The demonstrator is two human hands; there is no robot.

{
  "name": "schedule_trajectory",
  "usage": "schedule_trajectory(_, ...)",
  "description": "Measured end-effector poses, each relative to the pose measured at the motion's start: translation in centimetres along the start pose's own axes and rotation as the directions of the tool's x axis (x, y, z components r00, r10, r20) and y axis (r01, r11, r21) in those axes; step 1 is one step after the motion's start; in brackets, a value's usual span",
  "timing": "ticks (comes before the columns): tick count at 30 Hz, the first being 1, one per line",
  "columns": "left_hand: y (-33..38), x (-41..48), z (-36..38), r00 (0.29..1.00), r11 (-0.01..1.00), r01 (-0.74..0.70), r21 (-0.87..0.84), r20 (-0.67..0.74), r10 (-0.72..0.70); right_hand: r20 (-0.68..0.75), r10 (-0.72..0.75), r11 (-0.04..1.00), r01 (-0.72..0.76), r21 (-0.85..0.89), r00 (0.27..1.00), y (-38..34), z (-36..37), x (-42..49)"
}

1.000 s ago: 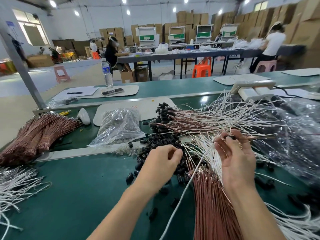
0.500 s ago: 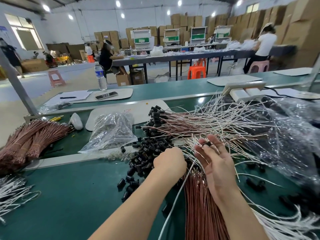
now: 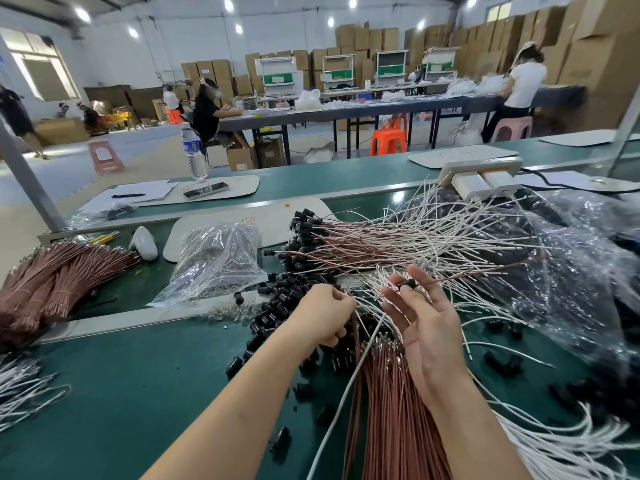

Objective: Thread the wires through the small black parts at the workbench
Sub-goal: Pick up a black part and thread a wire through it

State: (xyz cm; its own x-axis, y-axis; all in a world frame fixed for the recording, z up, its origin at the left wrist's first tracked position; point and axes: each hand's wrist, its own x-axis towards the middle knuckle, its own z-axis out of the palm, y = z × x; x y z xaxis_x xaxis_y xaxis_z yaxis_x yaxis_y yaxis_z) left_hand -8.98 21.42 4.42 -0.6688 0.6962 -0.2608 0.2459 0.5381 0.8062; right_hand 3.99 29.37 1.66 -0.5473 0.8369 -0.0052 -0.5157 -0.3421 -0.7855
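Hands have closed in on each other vs 1 s back; the gap btwn them is now small. Watching remotely, I see the L hand [image 3: 323, 315] near the middle of the workbench [image 3: 138, 393], fingers curled tight, tips pinching a thin wire [image 3: 367, 298] that runs across toward the R thumb. R hand [image 3: 427, 327] is just beside it, palm turned up to the cam, fingers spread and mostly straight. A black part [image 3: 410, 283] is nipped at its fingertips, w/ a brown wire [image 3: 491, 269] leading off to the R. I can't tell whether the thin wire is inside the part yet.

Loose black parts [image 3: 277, 306] lie heaped just L of the L hand, some under the wrist. Below both hands a brown wire bundle [image 3: 391, 410] runs to the near edge, w/ one white wire [image 3: 346, 386] along its L side. Toward the far edge, fanned wires [image 3: 398, 237] lie w/ black parts on their L ends. A clear bag [image 3: 218, 261] sits L of those. More brown bundles [image 3: 52, 282] lie at the L edge, w/ white wires [image 3: 24, 389] nearer me on that side. A white sheaf [image 3: 561, 445] is at the near-R corner. A crinkled plastic sheet [image 3: 571, 271] covers the R side.
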Motion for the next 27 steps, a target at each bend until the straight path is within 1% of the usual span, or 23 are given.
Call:
schedule_trajectory(2, 0.1, -0.1, -0.4, 1.000, 0.997, -0.002, 0.080, 0.007, 0.001, 0.000, 0.004, 1.000, -0.004, 0.006, 1.000, 0.0, 0.0, 0.0)
schedule_trajectory(4, 0.4, -0.4, -0.6, 1.000, 0.971, -0.018, 0.238, -0.003, 0.019, -0.001, 0.006, 1.000, -0.006, 0.012, 1.000, 0.0, -0.1, 0.0)
schedule_trajectory(5, 0.5, -0.7, -0.7, 0.998, 0.934, -0.035, 0.356, -0.027, 0.048, -0.002, 0.005, 1.000, -0.005, 0.013, 1.000, 0.0, -0.1, 0.0)
schedule_trajectory(6, 0.7, -0.9, -0.5, 0.994, 0.875, -0.049, 0.481, -0.060, 0.089, -0.001, 0.004, 1.000, -0.004, 0.013, 1.000, 0.0, -0.1, 0.0)
schedule_trajectory(7, 0.8, -1.1, -0.3, 0.984, 0.817, -0.067, 0.572, -0.098, 0.150, 0.001, 0.003, 1.000, -0.003, 0.014, 1.000, -0.1, -0.1, 0.0)
schedule_trajectory(9, 1.0, -1.4, 0.0, 0.947, 0.749, -0.092, 0.656, -0.175, 0.269, 0.005, 0.004, 1.000, -0.004, 0.017, 1.000, -0.1, -0.1, 0.0)
schedule_trajectory(10, 1.1, -1.4, 0.2, 0.933, 0.726, -0.093, 0.681, -0.194, 0.302, 0.007, 0.003, 1.000, -0.003, 0.019, 1.000, -0.1, -0.1, -0.1)
schedule_trajectory(11, 1.2, -1.4, 0.4, 0.926, 0.709, -0.102, 0.698, -0.194, 0.325, 0.010, 0.002, 1.000, -0.002, 0.019, 1.000, -0.1, -0.1, -0.1)
schedule_trajectory(13, 1.2, -1.1, 0.6, 0.931, 0.677, -0.105, 0.728, -0.167, 0.324, 0.012, -0.002, 1.000, 0.002, 0.015, 1.000, -0.1, -0.1, -0.1)
schedule_trajectory(16, 1.1, -0.7, 1.1, 0.955, 0.657, -0.082, 0.749, -0.129, 0.266, 0.010, -0.002, 1.000, 0.002, 0.004, 1.000, 0.0, -0.1, -0.1)
schedule_trajectory(18, 1.2, -0.5, 1.6, 0.965, 0.686, -0.058, 0.725, -0.137, 0.225, 0.009, -0.002, 1.000, 0.002, -0.002, 1.000, 0.0, 0.0, 0.0)
schedule_trajectory(21, 1.3, 0.1, 2.2, 0.972, 0.762, 0.000, 0.647, -0.179, 0.153, 0.007, -0.004, 1.000, 0.004, -0.007, 1.000, 0.0, 0.0, 0.0)
schedule_trajectory(27, 1.5, 0.6, 3.1, 0.980, 0.841, 0.069, 0.536, -0.196, 0.045, 0.003, -0.006, 1.000, 0.006, -0.004, 1.000, 0.1, 0.0, 0.0)
